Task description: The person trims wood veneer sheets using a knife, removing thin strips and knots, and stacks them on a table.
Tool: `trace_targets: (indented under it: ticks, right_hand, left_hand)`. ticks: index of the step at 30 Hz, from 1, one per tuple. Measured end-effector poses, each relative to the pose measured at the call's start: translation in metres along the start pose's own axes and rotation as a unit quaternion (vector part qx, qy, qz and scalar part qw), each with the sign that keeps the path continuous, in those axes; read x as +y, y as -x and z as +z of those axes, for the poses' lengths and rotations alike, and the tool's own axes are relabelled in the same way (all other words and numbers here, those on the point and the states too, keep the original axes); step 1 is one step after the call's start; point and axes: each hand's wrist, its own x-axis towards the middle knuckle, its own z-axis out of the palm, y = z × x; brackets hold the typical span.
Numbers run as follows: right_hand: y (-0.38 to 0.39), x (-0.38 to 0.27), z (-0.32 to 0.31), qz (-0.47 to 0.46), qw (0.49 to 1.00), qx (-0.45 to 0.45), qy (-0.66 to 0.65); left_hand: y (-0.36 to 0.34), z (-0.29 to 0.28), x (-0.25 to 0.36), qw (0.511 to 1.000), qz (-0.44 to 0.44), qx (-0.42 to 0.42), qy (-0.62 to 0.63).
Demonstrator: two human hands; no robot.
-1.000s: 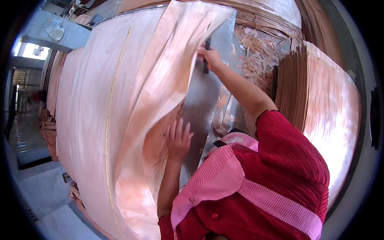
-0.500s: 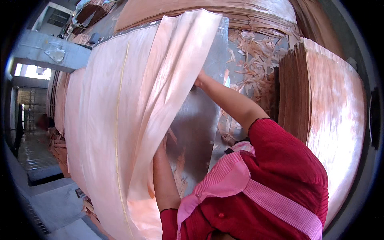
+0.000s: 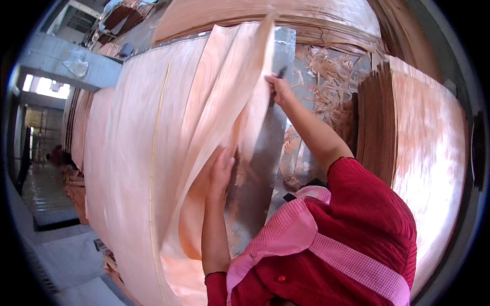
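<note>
A thin, pale pink wood veneer sheet rises in a long fold, its lifted edge curling up in front of me. My left hand is at the underside of the fold, fingers stretched upward against the veneer. Farther off, my right hand is closed around a dark, slim tool that looks like a knife; its fingertips are beside the sheet's edge. Beneath the fold shows a grey metal tabletop. More veneer with a yellow stripe lies flat to the left.
Veneer scraps litter the floor beyond the table's right edge. A tall veneer stack stands at the right, another stack at the far side. A concrete beam crosses at the left.
The lifted sheet edge has swung and curled upward, uncovering both hands. My right hand has moved right and away from me, showing the dark tool. My left hand has risen along the fold.
</note>
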Motion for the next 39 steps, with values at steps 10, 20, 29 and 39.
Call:
trace_targets:
  ticks: [10, 20, 29, 39]
  right_hand:
    - [0.113, 0.026, -0.021, -0.044, 0.921, -0.137, 0.362]
    - [0.319, 0.095, 0.014, -0.013, 0.836, -0.428, 0.343]
    - [0.41, 0.126, 0.052, -0.071, 0.816, -0.409, 0.403]
    - [0.361, 0.124, 0.003, 0.012, 0.907, -0.233, 0.35]
  left_hand:
    - [0.244, 0.025, -0.033, 0.985, -0.153, 0.075, 0.039]
    - [0.568, 0.116, -0.157, 0.331, -0.41, 0.752, 0.397]
    - [0.767, 0.079, -0.291, 0.145, -0.225, 0.775, 0.572]
    - [0.867, 0.052, -0.362, 0.379, -0.281, 0.736, 0.486]
